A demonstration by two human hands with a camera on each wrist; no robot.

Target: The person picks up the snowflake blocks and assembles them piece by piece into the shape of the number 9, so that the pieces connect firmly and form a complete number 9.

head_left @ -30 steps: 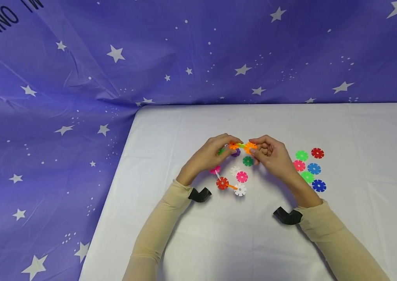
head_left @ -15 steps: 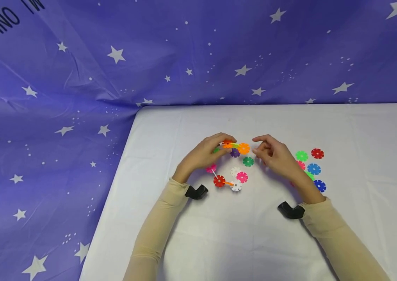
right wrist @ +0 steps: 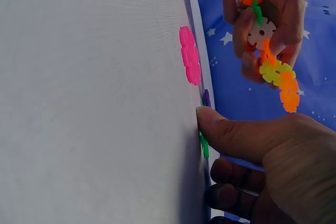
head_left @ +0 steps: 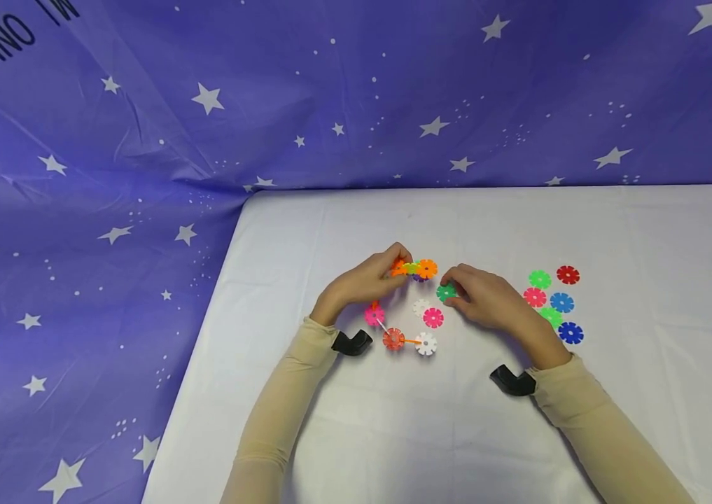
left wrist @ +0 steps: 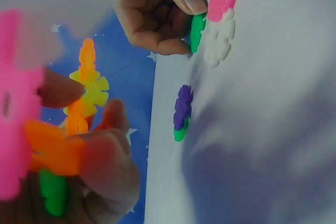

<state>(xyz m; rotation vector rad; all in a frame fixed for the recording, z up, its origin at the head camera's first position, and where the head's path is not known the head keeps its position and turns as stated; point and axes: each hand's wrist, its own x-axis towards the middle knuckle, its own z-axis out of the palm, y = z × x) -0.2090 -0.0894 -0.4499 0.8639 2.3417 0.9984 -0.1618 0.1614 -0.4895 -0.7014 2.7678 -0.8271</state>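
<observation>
A blue cloth with white stars fills the top and left of the head view, and my white table takes up the lower right.

My left hand sits just left of centre, lifted a little off the table, its fingers curled round one end of a chain of snap-together discs. The orange and yellow discs stick out to the right of my fingertips. The rest of the chain hangs down and to the right through a pink disc, a red one and a white one.

My right hand lies low on the table just right of centre. Its thumb and fingers pinch a loose green disc, which rests on the table surface. Just left of it lie a white disc and a pink disc.

Further right in the frame is a small cluster of loose discs in green, red, pink and blue, apart from both hands.
</observation>
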